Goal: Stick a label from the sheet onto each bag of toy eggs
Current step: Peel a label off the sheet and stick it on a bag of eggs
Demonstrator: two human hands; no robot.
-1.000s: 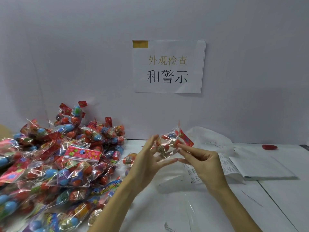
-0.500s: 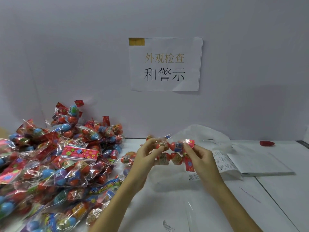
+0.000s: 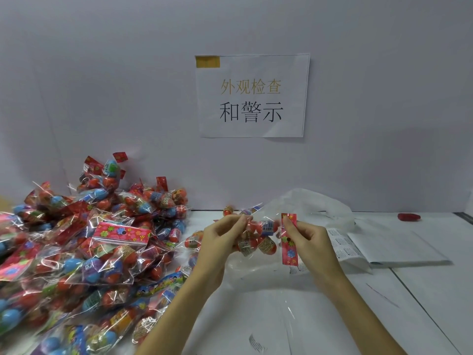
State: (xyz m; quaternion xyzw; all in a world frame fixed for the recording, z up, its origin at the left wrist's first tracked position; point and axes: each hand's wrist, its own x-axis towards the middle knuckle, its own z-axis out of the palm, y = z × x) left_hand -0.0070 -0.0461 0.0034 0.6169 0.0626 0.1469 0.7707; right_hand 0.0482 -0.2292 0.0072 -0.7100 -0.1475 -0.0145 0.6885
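Bag of toy eggs (image 3: 258, 235) — held up, both hands pinching.
Left hand (image 3: 221, 240) at the cellophane, right hand (image 3: 311, 239) at the red header card (image 3: 289, 238) (slippery film — bag may slide loose, or crease under a label).

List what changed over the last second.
The bag of toy eggs was turned: its red header card swung from upper right to hang down by the right hand. Both hands, left hand included, kept gripping it. The pile and label sheet stayed put.
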